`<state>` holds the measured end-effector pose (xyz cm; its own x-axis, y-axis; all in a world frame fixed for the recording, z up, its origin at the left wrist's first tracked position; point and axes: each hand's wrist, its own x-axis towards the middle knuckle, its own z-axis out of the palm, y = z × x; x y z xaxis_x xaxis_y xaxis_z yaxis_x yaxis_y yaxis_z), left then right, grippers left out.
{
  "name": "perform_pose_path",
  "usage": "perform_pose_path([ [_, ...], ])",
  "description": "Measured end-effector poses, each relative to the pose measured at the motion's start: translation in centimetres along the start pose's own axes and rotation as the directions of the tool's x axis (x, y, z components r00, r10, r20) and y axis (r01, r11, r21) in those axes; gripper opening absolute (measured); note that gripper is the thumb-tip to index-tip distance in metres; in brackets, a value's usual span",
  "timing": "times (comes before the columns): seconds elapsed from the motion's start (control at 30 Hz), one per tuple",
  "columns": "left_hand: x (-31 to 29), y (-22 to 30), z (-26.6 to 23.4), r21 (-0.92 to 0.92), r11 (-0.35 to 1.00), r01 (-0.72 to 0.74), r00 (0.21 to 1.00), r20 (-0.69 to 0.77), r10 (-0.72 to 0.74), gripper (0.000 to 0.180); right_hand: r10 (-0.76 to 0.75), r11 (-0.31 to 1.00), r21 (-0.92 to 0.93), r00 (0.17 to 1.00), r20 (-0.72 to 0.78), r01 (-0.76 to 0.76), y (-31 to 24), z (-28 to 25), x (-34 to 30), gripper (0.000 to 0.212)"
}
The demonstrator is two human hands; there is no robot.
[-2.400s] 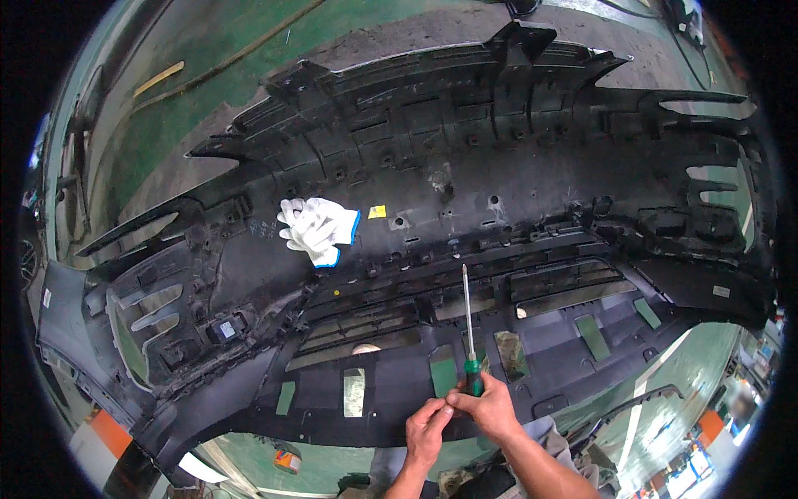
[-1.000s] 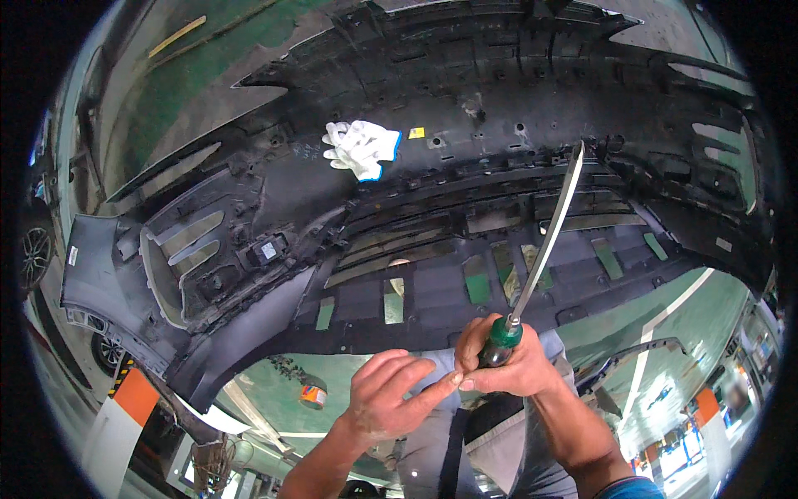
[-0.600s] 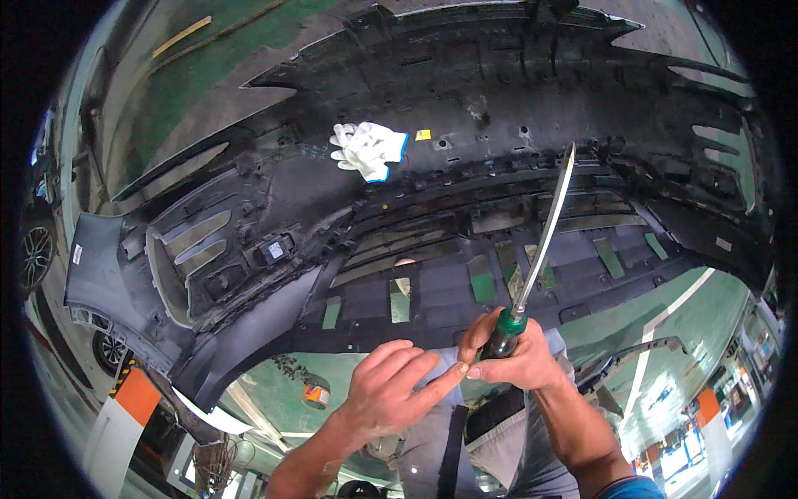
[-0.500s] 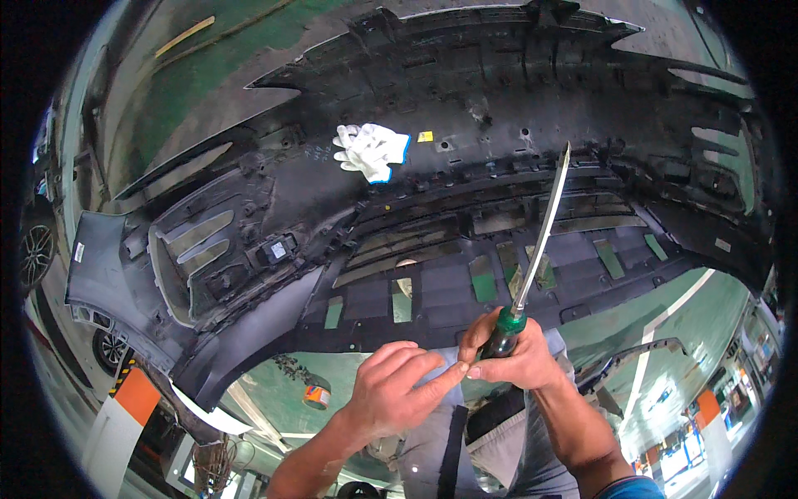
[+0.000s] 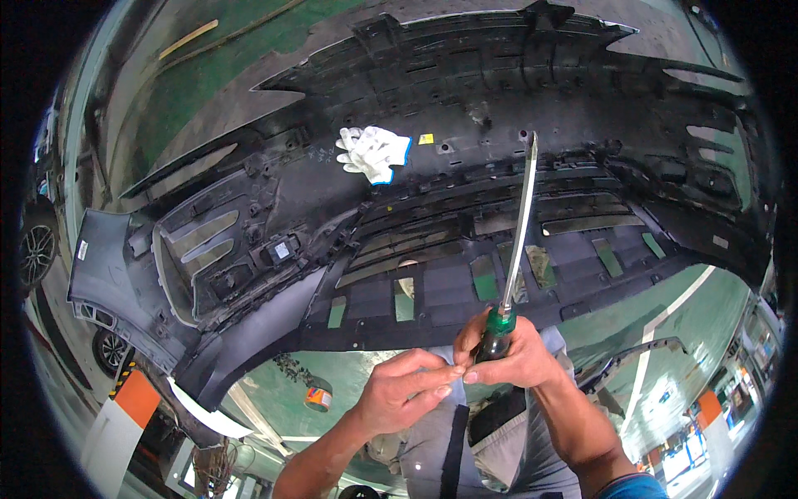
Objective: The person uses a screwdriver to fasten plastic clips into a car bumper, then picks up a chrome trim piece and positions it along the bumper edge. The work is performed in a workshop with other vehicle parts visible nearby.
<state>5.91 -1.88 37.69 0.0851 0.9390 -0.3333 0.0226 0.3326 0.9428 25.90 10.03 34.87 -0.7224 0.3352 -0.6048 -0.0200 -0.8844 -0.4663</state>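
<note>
My right hand (image 5: 517, 356) is wrapped round the dark and green handle of a long screwdriver (image 5: 519, 224). Its bare steel shaft points up and away, over the bumper. Just to the left, my left hand (image 5: 407, 387) has thumb and fingertips pinched together, meeting the tip of my right thumb beside the handle. Whatever lies in that pinch is too small to make out. Beyond both hands lies a large black car bumper (image 5: 432, 312), its inner side showing. A pair of white work gloves (image 5: 372, 152) with blue cuffs rests on it.
An orange tin (image 5: 317, 397) stands on the green floor (image 5: 349, 370), left of my left forearm. A small yellow tag (image 5: 426, 139) is on the bumper beside the gloves. Another dark curved part (image 5: 632, 358) lies at the right. An orange and white post (image 5: 133, 399) stands lower left.
The screwdriver's shaft has swung left and now stands more upright. My left fingers have shifted slightly, still meeting my right thumb.
</note>
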Motion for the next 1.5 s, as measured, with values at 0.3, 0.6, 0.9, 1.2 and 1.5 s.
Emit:
perform_pose_path([
  [0.3, -1.3, -0.7, 1.5, -0.49, 0.836, 0.247, 0.968, 0.085, -0.236, 0.033, -0.095, 0.995, -0.01, 0.992, 0.08, 0.096, -0.1, -0.3, -0.5, 0.028],
  [0.6, -2.3, -0.4, 5.8, -0.776, 0.606, 0.175, 0.917, -0.095, -0.387, 0.027, -0.062, 0.991, 0.114, 0.996, -0.071, 0.07, 0.8, -0.1, -0.9, 0.037],
  [0.9, -2.4, 0.3, 7.5, -0.842, 0.536, 0.055, 0.884, -0.208, -0.418, 0.03, -0.002, 0.992, 0.126, 0.999, -0.043, 0.008, 1.7, 0.0, -0.5, 0.035],
  [1.2, -2.0, 0.2, 7.9, -0.85, 0.526, 0.028, 0.85, -0.257, -0.461, 0.032, 0.022, 0.956, 0.293, 0.999, -0.038, -0.01, 1.4, 0.8, -0.3, 0.024],
  [1.5, -1.2, 0.2, 8.9, -0.839, 0.543, -0.03, 0.804, -0.343, -0.485, 0.038, 0.017, 0.977, 0.211, 0.992, -0.125, 0.01, 1.7, 0.8, 0.0, 0.025],
])
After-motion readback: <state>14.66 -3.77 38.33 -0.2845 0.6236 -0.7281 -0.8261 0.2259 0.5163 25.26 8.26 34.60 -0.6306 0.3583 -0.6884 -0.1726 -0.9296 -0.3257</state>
